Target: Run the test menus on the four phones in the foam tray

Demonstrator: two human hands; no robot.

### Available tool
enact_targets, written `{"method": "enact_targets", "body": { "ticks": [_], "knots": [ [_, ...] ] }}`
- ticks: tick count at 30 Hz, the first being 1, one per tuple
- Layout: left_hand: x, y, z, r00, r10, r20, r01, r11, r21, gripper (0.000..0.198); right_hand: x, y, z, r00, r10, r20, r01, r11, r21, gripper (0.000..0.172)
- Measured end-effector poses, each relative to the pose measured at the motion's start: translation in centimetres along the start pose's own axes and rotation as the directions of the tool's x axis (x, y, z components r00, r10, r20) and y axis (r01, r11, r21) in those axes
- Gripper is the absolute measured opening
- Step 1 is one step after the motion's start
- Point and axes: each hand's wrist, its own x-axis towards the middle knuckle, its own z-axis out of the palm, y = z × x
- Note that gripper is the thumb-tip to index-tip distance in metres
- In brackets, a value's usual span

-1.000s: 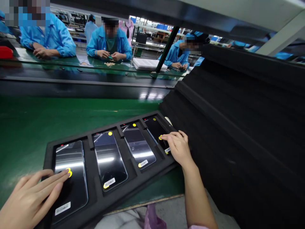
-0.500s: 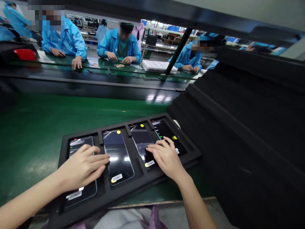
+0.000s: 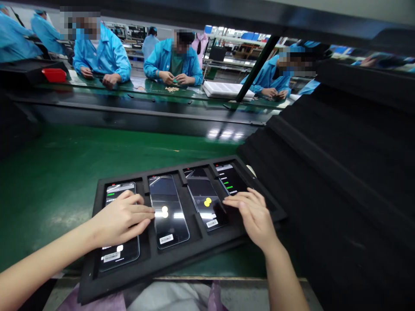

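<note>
Fabric, pale and purplish [image 3: 168, 300], fills the nearest strip of my view, below the bench edge. Just beyond it lies a black foam tray [image 3: 168, 261] with four pockets in a row, a phone face up in each, resting on the green belt [image 3: 58, 172].

My left hand [image 3: 121, 218] lies flat and open over the leftmost phone [image 3: 121, 255], fingers spread narrowly, their tips reaching across the divider to the edge of the second phone [image 3: 168, 209]. It grips nothing. A white label shows on the leftmost phone below my palm, and green text glows at its top.

My right hand [image 3: 256, 216] is also open and flat, palm down, covering the lower part of the rightmost phone [image 3: 231, 179], its fingertips pointing left toward the third phone [image 3: 207, 205]. Whether they touch that third screen, I cannot tell. It holds nothing either.

Yellow dots [image 3: 207, 201] sit at the middle of the third screen, paler ones [image 3: 164, 211] on the second. The rightmost screen shows lines of text, some of them green.

To the right of the tray, close against it, rises a tall stack of black foam trays [image 3: 340, 172].

Farther off, past a dark rail [image 3: 129, 114], workers in blue coats [image 3: 103, 56] sit at another green bench, their hands on its top. A red bin [image 3: 54, 74] stands at its left, a white tray [image 3: 227, 89] toward the right, beside a slanted black post [image 3: 256, 67].
</note>
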Motion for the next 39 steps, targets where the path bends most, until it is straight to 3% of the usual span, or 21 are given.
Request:
{"method": "enact_targets", "body": {
  "ticks": [4, 8, 11, 15, 16, 17, 19, 20, 22, 24, 26, 27, 29, 31, 33, 35, 36, 37, 39],
  "knots": [
    [-3.8, 0.2, -0.9, 0.991, -0.131, -0.040, 0.129, 0.990, -0.063, 0.028, -1.3, 2.0, -1.8, 0.997, 0.072, 0.001, -0.072, 0.997, -0.010, 0.038],
    [-6.5, 0.1, -1.0, 0.947, -0.315, -0.063, 0.309, 0.947, -0.090, 0.033, -2.1, 4.1, -2.7, 0.980, 0.197, 0.003, -0.197, 0.977, -0.077, 0.046],
    [-6.8, -1.6, -0.6, 0.922, -0.373, -0.104, 0.380, 0.923, 0.066, 0.032, -1.9, 5.7, -2.2, 0.961, 0.273, 0.036, -0.261, 0.945, -0.195, 0.050],
    [-5.5, -3.3, -0.3, 0.824, -0.476, -0.307, 0.558, 0.776, 0.293, 0.041, -1.1, 5.7, -1.5, 0.941, 0.327, -0.084, -0.332, 0.857, -0.395, 0.054],
    [-5.0, -3.2, -0.3, 0.841, -0.449, -0.302, 0.531, 0.791, 0.304, 0.042, -0.9, 5.1, -1.4, 0.945, 0.316, -0.082, -0.323, 0.872, -0.369, 0.054],
    [-4.5, -2.9, -0.2, 0.886, -0.386, -0.258, 0.453, 0.840, 0.299, 0.041, -0.8, 4.4, -1.4, 0.955, 0.293, -0.046, -0.293, 0.907, -0.302, 0.053],
    [-3.2, -1.8, 0.2, 0.977, -0.187, -0.105, 0.207, 0.951, 0.229, 0.038, -0.6, 2.7, -1.4, 0.970, 0.227, 0.088, -0.216, 0.970, -0.112, 0.051],
    [-2.5, -1.3, 0.5, 0.997, -0.080, -0.023, 0.083, 0.981, 0.174, 0.038, -0.5, 1.8, -1.3, 0.966, 0.190, 0.173, -0.188, 0.982, -0.028, 0.051],
    [-1.0, -0.5, 1.2, 0.992, 0.080, 0.098, -0.089, 0.992, 0.089, 0.037, -0.1, 0.5, -0.8, 0.928, 0.129, 0.349, -0.159, 0.986, 0.057, 0.051],
    [0.4, -0.4, 1.8, 0.991, 0.088, 0.099, -0.099, 0.989, 0.109, 0.033, 0.4, -0.1, 0.0, 0.907, 0.150, 0.394, -0.151, 0.988, -0.028, 0.047],
    [1.3, -1.0, 1.6, 0.998, -0.065, -0.022, 0.069, 0.972, 0.226, 0.030, 0.9, -0.4, 0.8, 0.945, 0.226, 0.236, -0.168, 0.955, -0.243, 0.044],
    [1.4, -1.3, 1.2, 0.978, -0.174, -0.118, 0.201, 0.939, 0.281, 0.029, 1.0, -0.6, 1.2, 0.963, 0.244, 0.114, -0.192, 0.918, -0.347, 0.044],
    [0.6, -1.6, 0.2, 0.871, -0.382, -0.309, 0.471, 0.830, 0.298, 0.032, 1.0, -1.3, 1.7, 0.975, 0.213, -0.062, -0.217, 0.862, -0.459, 0.044],
    [-1.3, -1.2, -0.6, 0.698, -0.568, -0.437, 0.681, 0.715, 0.160, 0.037, 0.6, -2.5, 2.1, 0.987, 0.138, -0.079, -0.159, 0.885, -0.438, 0.041],
    [-3.9, 0.0, -0.6, 0.501, -0.736, -0.456, 0.798, 0.597, -0.087, 0.042, 0.1, -4.0, 2.5, 0.999, 0.052, -0.017, -0.055, 0.941, -0.333, 0.036],
    [-6.6, 1.5, 0.5, 0.347, -0.861, -0.372, 0.798, 0.480, -0.365, 0.047, -0.4, -5.5, 2.9, 0.997, -0.031, 0.069, 0.043, 0.983, -0.176, 0.034],
    [-7.7, 2.3, 1.3, 0.299, -0.904, -0.305, 0.760, 0.419, -0.497, 0.050, -0.5, -6.3, 3.2, 0.993, -0.063, 0.099, 0.073, 0.993, -0.096, 0.034],
    [-8.6, 3.1, 2.1, 0.267, -0.935, -0.233, 0.701, 0.355, -0.618, 0.053, -0.5, -7.0, 3.6, 0.989, -0.089, 0.120, 0.092, 0.995, -0.024, 0.034],
    [-9.6, 4.2, 3.6, 0.253, -0.963, -0.088, 0.555, 0.219, -0.803, 0.059, -0.3, -8.4, 4.6, 0.982, -0.130, 0.140, 0.118, 0.989, 0.090, 0.035]
  ]
}}
